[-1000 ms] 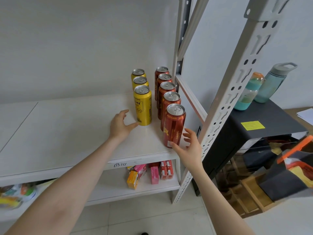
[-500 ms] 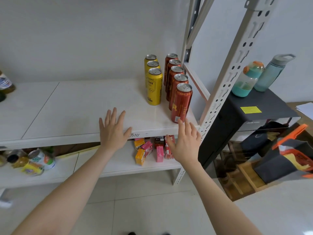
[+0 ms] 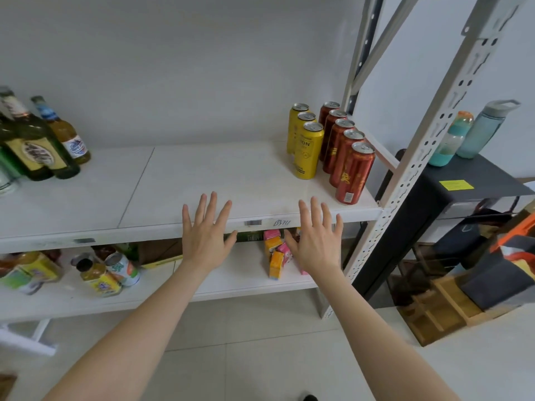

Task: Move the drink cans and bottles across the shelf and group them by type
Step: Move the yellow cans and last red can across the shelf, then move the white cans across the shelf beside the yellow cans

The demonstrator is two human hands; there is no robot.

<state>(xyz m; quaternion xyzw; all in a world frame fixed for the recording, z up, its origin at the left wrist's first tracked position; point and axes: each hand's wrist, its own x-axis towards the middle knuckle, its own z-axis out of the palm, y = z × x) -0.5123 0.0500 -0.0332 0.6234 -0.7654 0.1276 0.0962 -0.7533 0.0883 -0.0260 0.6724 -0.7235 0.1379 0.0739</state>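
Hovering at shelf edge: left hand, right hand, grips released. Yellow cans, red cans grouped at right; next move likely reaches left for bottles.

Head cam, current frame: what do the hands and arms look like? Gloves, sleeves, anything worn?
Nothing worn that shows. The left hand and right hand are bare, with no gloves and no rings that I can make out. The left arm and right arm are bare down to the frame edge, with no sleeve, watch, wristband or markings in view.
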